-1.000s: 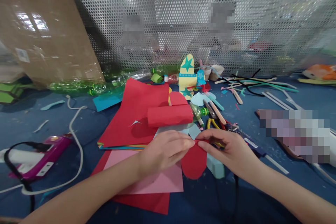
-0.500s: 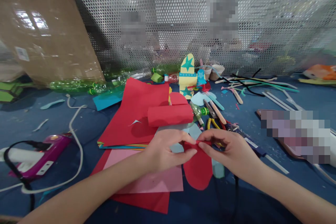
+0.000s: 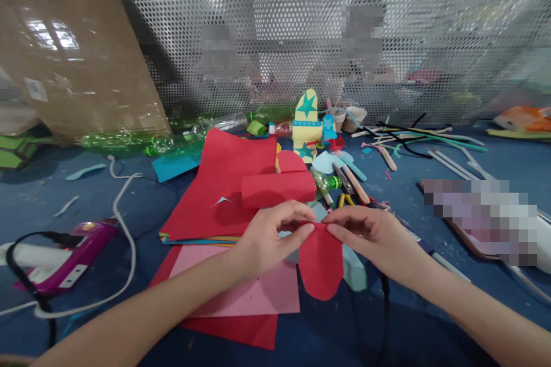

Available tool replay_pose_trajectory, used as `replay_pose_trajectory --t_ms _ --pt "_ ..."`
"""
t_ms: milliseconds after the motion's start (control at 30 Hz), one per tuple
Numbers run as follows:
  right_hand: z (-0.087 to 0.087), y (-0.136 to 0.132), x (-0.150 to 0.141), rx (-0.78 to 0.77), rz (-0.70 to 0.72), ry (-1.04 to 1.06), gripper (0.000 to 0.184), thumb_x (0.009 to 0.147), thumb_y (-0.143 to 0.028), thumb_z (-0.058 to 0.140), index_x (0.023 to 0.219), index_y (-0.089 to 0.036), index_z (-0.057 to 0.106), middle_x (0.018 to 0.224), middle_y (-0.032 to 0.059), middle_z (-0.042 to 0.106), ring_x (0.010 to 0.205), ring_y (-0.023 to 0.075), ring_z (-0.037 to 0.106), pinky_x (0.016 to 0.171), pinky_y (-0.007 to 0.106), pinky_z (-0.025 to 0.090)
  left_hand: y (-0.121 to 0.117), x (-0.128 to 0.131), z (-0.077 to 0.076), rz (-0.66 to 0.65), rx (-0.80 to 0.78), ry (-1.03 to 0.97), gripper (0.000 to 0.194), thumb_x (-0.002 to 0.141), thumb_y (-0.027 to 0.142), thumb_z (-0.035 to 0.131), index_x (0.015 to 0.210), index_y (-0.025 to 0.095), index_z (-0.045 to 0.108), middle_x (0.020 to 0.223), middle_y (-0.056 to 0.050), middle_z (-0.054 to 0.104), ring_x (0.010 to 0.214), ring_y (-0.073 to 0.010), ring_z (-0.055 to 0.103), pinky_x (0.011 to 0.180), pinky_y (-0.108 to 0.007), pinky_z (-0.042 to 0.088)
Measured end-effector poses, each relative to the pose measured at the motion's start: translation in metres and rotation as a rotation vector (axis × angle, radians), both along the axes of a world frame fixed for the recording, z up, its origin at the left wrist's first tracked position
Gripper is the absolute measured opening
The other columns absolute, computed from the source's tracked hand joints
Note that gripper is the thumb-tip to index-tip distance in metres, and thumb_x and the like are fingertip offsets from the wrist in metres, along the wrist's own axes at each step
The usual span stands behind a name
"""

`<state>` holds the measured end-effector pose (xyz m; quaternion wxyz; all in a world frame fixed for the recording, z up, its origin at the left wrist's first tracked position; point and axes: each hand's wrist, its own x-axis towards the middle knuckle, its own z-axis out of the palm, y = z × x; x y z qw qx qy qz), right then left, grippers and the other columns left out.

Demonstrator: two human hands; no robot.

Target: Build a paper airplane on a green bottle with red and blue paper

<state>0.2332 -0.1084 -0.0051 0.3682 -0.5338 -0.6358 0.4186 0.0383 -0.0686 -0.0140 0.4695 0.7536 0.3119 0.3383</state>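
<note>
A red paper piece with a rounded lower end (image 3: 322, 266) hangs between my hands, its top edge pinched. My left hand (image 3: 273, 238) grips the left corner between thumb and fingers. The right corner is pinched by my right hand (image 3: 374, 238). Just beyond them lies a green plastic bottle (image 3: 323, 180) wrapped in a red paper tube (image 3: 279, 189), resting on a stack of red sheets (image 3: 230, 166). Under and beside the held piece, pale blue paper pieces (image 3: 353, 269) show in part.
Pink paper (image 3: 241, 292) lies by my left forearm. On the left is a purple power strip (image 3: 81, 252) with a white cable (image 3: 120, 212). Behind stand a yellow paper figure with stars (image 3: 305, 126) and a cardboard sheet (image 3: 81, 51). A phone (image 3: 469, 218) lies right.
My hands have shifted slightly up and apart along the top edge of the red paper, and more of that edge now shows. The bottle stays where it was.
</note>
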Motion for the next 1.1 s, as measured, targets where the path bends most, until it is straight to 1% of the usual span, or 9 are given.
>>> replay_pose_trajectory --t_ms 133,267,367,467,633,700,800,900,1100 --pt "0.0 0.0 0.0 0.018 -0.027 -0.043 0.019 0.078 -0.035 0.059 0.082 -0.02 0.07 0.077 0.0031 0.074 0.068 0.0173 0.069 0.062 0.026 0.055 0.001 0.001 0.001 -0.021 -0.049 0.01 0.009 0.08 0.016 0.057 0.087 0.017 0.062 0.084 -0.003 0.069 0.073 -0.012 0.064 0.069 -0.023 0.053" --pt "0.001 0.001 0.001 0.001 0.018 -0.033 0.027 0.084 -0.038 0.052 0.084 -0.019 0.071 0.074 0.0034 0.072 0.069 0.0169 0.067 0.06 0.025 0.054 0.004 0.002 0.0 -0.021 -0.104 -0.036 0.008 0.078 0.014 0.059 0.085 0.016 0.062 0.079 -0.002 0.066 0.07 -0.0114 0.062 0.066 -0.023 0.051" --pt "0.004 0.002 0.003 0.002 0.026 -0.011 0.034 0.089 -0.04 0.045 0.085 -0.019 0.071 0.074 0.0032 0.07 0.067 0.0149 0.065 0.058 0.023 0.052 0.006 0.001 0.0 -0.04 -0.205 -0.083 0.005 0.079 0.016 0.061 0.083 0.016 0.061 0.072 0.001 0.064 0.065 -0.0101 0.059 0.06 -0.021 0.048" --pt "0.006 0.002 0.003 -0.006 0.025 0.031 0.031 0.089 -0.038 0.046 0.091 -0.019 0.07 0.075 0.0027 0.07 0.065 0.0132 0.064 0.055 0.021 0.051 0.007 0.001 0.001 -0.065 -0.333 -0.124 0.006 0.078 0.017 0.065 0.083 0.016 0.062 0.07 0.001 0.064 0.064 -0.0098 0.059 0.059 -0.021 0.046" --pt "0.002 0.001 0.004 -0.018 0.12 0.199 0.016 0.083 -0.028 0.06 0.093 -0.022 0.07 0.093 0.0035 0.074 0.085 0.0152 0.068 0.074 0.026 0.055 0.009 0.0 0.001 -0.125 -0.517 -0.224 0.009 0.077 0.021 0.07 0.082 0.018 0.063 0.071 0.003 0.064 0.065 -0.0083 0.06 0.062 -0.02 0.045" --pt "-0.001 0.001 0.005 -0.006 0.155 0.274 0.015 0.08 -0.023 0.064 0.094 -0.024 0.071 0.097 0.0021 0.073 0.089 0.0148 0.068 0.079 0.027 0.055 0.009 -0.001 -0.001 -0.153 -0.576 -0.255 0.011 0.077 0.024 0.071 0.083 0.018 0.064 0.07 0.003 0.064 0.064 -0.0079 0.059 0.062 -0.02 0.045" --pt "-0.004 0.0 0.005 0.088 0.18 0.274 0.018 0.078 -0.018 0.068 0.094 -0.026 0.072 0.096 0.002 0.071 0.087 0.0147 0.067 0.077 0.027 0.055 0.007 -0.001 -0.004 -0.215 -0.633 -0.288 0.014 0.077 0.028 0.072 0.085 0.019 0.065 0.074 0.003 0.064 0.067 -0.0072 0.058 0.064 -0.019 0.045" --pt "-0.002 -0.002 0.005 0.235 0.187 0.151 0.014 0.079 -0.019 0.068 0.091 -0.025 0.073 0.092 0.0045 0.067 0.087 0.0163 0.065 0.073 0.027 0.056 0.005 -0.001 -0.006 -0.261 -0.653 -0.298 0.017 0.075 0.03 0.074 0.084 0.019 0.065 0.076 0.002 0.063 0.069 -0.0072 0.058 0.065 -0.018 0.044" --pt "0.003 -0.008 0.003 0.529 0.205 -0.154 0.013 0.085 -0.019 0.061 0.09 -0.025 0.072 0.09 0.0045 0.064 0.083 0.0148 0.066 0.073 0.025 0.056 0.006 0.001 -0.011 -0.304 -0.559 -0.225 0.01 0.077 0.025 0.071 0.084 0.019 0.066 0.082 0.0 0.066 0.078 -0.0108 0.062 0.074 -0.023 0.048"
